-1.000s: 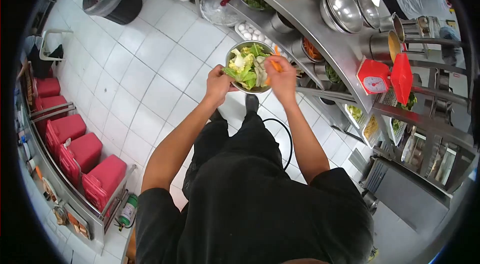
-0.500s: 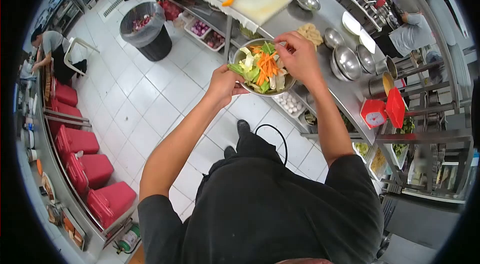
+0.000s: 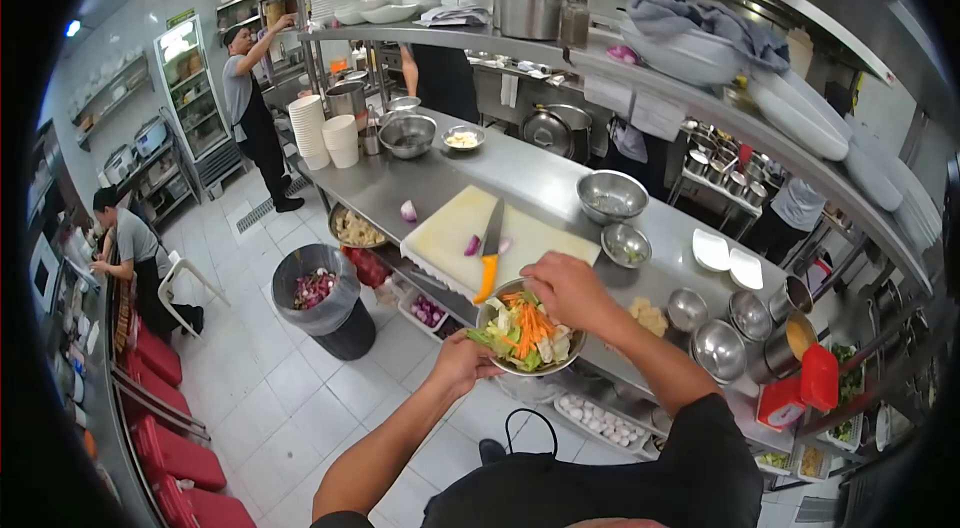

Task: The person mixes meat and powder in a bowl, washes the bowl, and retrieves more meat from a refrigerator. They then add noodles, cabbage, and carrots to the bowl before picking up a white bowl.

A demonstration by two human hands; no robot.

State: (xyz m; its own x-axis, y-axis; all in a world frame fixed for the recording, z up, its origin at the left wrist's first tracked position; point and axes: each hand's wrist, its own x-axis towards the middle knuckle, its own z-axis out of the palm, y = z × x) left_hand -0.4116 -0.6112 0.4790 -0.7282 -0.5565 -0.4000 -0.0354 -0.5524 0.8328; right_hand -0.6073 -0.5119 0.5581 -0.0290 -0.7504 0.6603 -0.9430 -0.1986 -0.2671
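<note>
A metal bowl is held up in front of me near the edge of the steel counter. Carrot strips, cabbage pieces and green leaves fill it. My left hand grips the bowl's left side, its fingers partly hidden underneath. At the far right rim, my right hand has its fingers closed on the bowl; the fingertips are partly hidden. Just beyond the bowl lies a white cutting board. On it are an orange-handled knife and a piece of red onion.
Several metal bowls stand along the counter. A red scale sits at the right. Below is a tray of mushrooms. A lined bin stands left on the floor. Co-workers stand in the background.
My view has tilted up, bringing the overhead shelf and more of the counter into sight. Both hands still hold the bowl, which now appears lower in view.
</note>
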